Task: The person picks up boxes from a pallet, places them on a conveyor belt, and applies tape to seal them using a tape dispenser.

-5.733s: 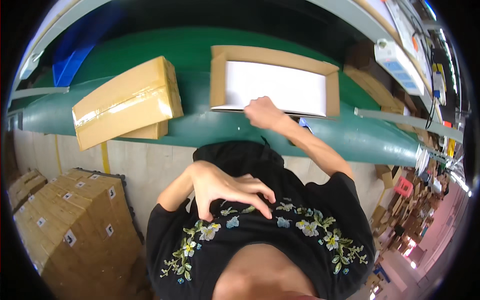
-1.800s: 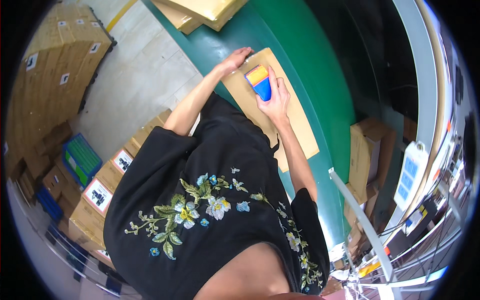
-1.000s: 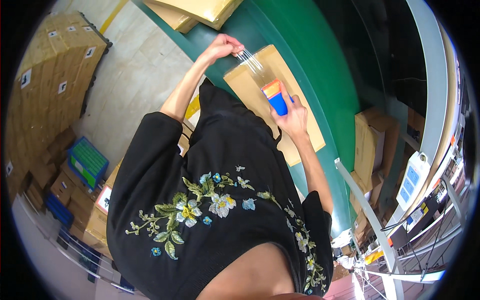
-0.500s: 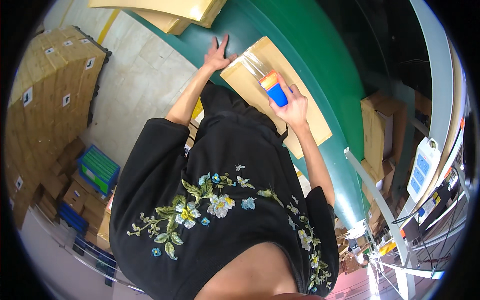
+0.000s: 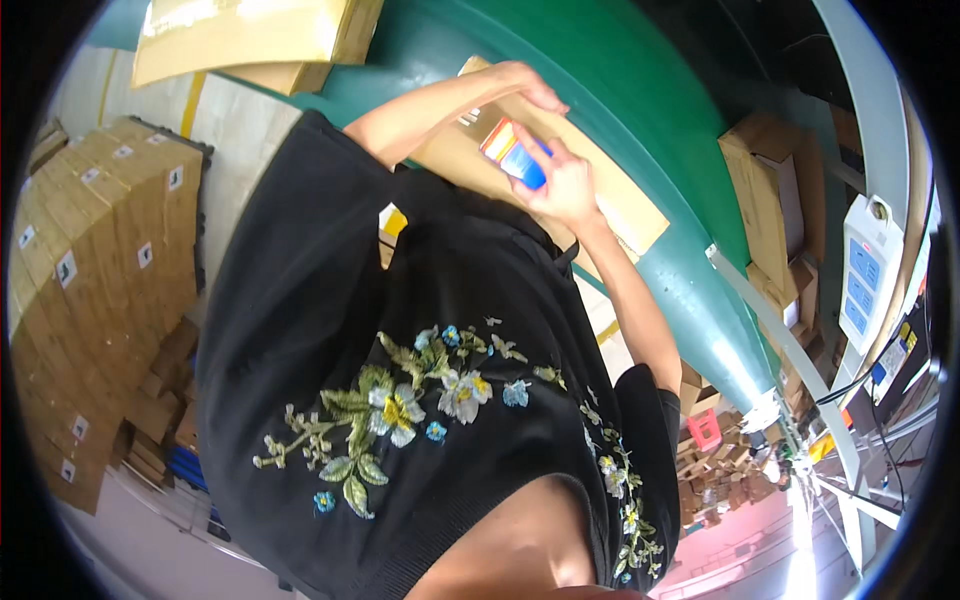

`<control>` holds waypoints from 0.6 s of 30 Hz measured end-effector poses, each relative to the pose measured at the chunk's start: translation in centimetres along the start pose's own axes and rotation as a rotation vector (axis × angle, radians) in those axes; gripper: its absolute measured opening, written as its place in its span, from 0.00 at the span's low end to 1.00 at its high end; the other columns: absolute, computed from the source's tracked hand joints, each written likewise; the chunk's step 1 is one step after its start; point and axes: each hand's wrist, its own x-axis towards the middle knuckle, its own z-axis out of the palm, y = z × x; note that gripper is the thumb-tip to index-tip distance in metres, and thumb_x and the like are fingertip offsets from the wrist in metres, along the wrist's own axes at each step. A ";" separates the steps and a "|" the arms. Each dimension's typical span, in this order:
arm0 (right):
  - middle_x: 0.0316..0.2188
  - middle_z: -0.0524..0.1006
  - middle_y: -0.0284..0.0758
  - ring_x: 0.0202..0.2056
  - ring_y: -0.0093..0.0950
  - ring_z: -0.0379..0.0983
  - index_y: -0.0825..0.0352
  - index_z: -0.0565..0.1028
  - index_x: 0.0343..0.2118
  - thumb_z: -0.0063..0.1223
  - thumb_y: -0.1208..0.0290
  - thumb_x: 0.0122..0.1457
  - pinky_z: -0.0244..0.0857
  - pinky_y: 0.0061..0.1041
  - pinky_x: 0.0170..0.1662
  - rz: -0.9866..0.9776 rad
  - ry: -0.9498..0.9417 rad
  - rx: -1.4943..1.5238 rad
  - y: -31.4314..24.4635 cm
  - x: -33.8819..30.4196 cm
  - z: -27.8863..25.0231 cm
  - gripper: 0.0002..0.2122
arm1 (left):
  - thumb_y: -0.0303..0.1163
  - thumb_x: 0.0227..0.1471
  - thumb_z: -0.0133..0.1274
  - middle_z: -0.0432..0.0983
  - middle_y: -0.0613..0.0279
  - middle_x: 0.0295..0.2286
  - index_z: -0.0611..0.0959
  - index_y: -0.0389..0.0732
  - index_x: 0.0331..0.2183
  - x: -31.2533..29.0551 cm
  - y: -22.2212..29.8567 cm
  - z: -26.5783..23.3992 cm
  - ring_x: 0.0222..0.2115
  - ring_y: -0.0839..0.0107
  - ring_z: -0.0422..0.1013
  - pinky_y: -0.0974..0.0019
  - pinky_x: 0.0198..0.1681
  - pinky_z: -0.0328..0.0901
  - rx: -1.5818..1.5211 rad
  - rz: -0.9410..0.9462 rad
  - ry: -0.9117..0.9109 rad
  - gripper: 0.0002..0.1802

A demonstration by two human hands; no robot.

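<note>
A long, flat cardboard box (image 5: 625, 205) lies slantwise on the green table in front of my body. My right hand (image 5: 565, 188) is closed round a blue and orange hand-held tape dispenser (image 5: 522, 158), held over the top of the box. Its index finger stretches along the dispenser. My left hand (image 5: 530, 85) reaches across the box's far left part, with the back of the hand up and its fingers lying along the far side of the top. The fingertips are partly out of sight. Shiny clear tape shows near the box's left end.
The green table (image 5: 690, 290) curves away to the right. Another taped carton (image 5: 250, 35) stands at the upper left. Stacked cartons (image 5: 110, 210) rise from the floor on the left. Beyond the table are an open carton (image 5: 765, 200), a metal rail and a white power strip (image 5: 862, 275).
My left hand has moved from the table beside the box's left end to over the box. The right hand has shifted slightly left and up with the dispenser. The view has tilted somewhat.
</note>
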 end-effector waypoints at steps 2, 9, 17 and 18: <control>0.23 0.68 0.39 0.15 0.36 0.70 0.45 0.65 0.56 0.58 0.57 0.41 0.71 0.35 0.22 0.004 -0.027 0.003 -0.4 0.3 0.4 0.33 | 0.54 0.59 0.27 0.57 0.61 0.57 0.67 0.53 0.56 0.3 -1.6 1.0 0.59 0.60 0.49 0.56 0.60 0.47 -0.055 0.108 0.025 0.29; 0.25 0.69 0.40 0.17 0.37 0.72 0.45 0.63 0.57 0.57 0.56 0.42 0.71 0.36 0.24 0.056 -0.066 0.000 0.3 0.1 -0.1 0.33 | 0.44 0.54 0.39 0.74 0.52 0.39 0.79 0.41 0.37 -9.3 -1.4 3.4 0.40 0.55 0.70 0.52 0.44 0.63 -0.063 -0.197 1.475 0.20; 0.27 0.70 0.45 0.22 0.42 0.73 0.45 0.61 0.58 0.55 0.54 0.48 0.71 0.37 0.28 0.069 -0.161 0.011 0.2 -0.7 -1.7 0.31 | 0.58 0.55 0.27 0.74 0.39 0.37 0.81 0.37 0.39 -9.9 -2.5 6.9 0.42 0.45 0.70 0.50 0.49 0.61 -0.480 -0.851 1.223 0.38; 0.29 0.71 0.45 0.23 0.43 0.73 0.46 0.61 0.58 0.54 0.54 0.48 0.71 0.37 0.28 0.071 -0.239 -0.017 -0.2 -1.5 -2.6 0.31 | 0.58 0.55 0.27 0.74 0.39 0.38 0.81 0.36 0.39 -10.6 -4.3 7.4 0.43 0.45 0.69 0.49 0.49 0.61 -0.460 -0.887 1.216 0.38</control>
